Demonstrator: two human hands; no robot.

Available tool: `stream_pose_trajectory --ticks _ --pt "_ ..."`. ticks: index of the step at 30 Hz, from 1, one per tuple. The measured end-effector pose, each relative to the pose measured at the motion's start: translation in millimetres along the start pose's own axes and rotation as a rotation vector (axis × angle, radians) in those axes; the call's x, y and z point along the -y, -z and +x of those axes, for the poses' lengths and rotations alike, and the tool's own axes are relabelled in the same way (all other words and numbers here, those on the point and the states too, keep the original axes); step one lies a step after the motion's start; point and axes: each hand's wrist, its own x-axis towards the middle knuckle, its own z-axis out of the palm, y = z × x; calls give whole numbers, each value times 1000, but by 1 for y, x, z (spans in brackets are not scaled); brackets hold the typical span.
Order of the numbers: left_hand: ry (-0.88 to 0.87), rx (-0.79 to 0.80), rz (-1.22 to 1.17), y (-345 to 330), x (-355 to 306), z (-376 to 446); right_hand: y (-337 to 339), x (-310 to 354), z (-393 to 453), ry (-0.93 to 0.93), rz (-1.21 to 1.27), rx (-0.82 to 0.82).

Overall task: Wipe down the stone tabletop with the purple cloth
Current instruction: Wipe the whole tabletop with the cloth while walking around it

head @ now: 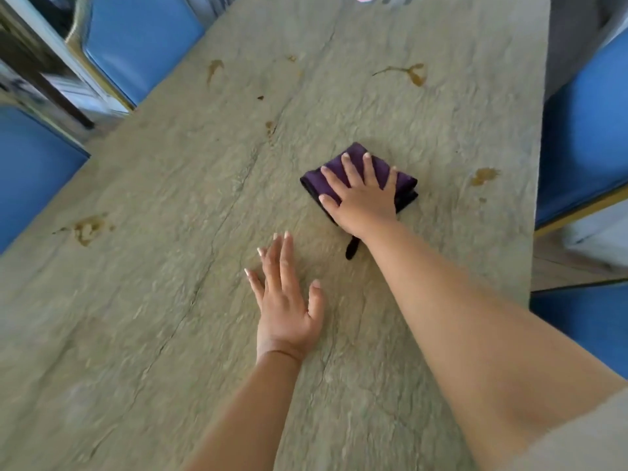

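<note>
Stone tabletop (170,300), grey-green and veined, fills most of the frame, with blue chairs (142,42) along its left and right edges. Brown stains (90,229) mark the surface at left centre, upper centre, upper right and right of centre. Purple cloth (326,185), folded, lies flat on the stone slightly right of frame centre. Right hand (363,202) rests palm-down on the cloth, fingers spread and extended, pressing rather than gripping. A dark strip of the cloth protrudes below the wrist. Left hand (289,314) lies flat on bare stone below and left of the cloth, fingers extended, holding nothing. Hands are apart, not touching.
</note>
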Motion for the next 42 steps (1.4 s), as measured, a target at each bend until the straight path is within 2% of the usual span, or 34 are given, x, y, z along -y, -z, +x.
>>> stream_pose_trajectory --ticks 3,6,8,11,13,15,20,26,30,32,34,38,39,40,42 --pt "-9 -52 -81 2 0 1 -8 27 -40 316 -38 12" --pt "-11 -62 -113 3 -1 3 -10 -1 -86 513 -46 27" --pt "-8 -46 -95 3 0 3 -4 -37 -100 457 -53 51" --pt "-22 -22 -5 1 2 3 1 -78 -112 97 -40 35" --pt "-46 -10 22 0 1 3 -5 -77 -129 -133 -20 -11" --pt "-43 12 12 2 -1 2 -17 -54 -160 -224 -26 -44" --pt "-79 180 198 5 -8 -23 -40 10 -285 -66 21 -51" --pt "-189 260 135 0 -39 -125 -61 36 -430 159 65 5" --pt "-252 332 231 -4 -35 -159 -65 11 -464 405 27 45" --pt "-272 319 182 -2 -33 -163 -61 -4 -456 457 11 62" --pt "-246 310 74 2 -32 -162 -58 -16 -432 392 -16 44" --pt "-217 357 1 9 -34 -164 -46 -18 -385 -30 1 8" --pt "-199 377 -11 11 -34 -165 -47 -10 -383 -76 -1 27" --pt "-179 388 -22 14 -35 -167 -51 1 -390 -61 1 36" --pt "-143 364 -43 16 -38 -169 -56 18 -419 155 16 31"
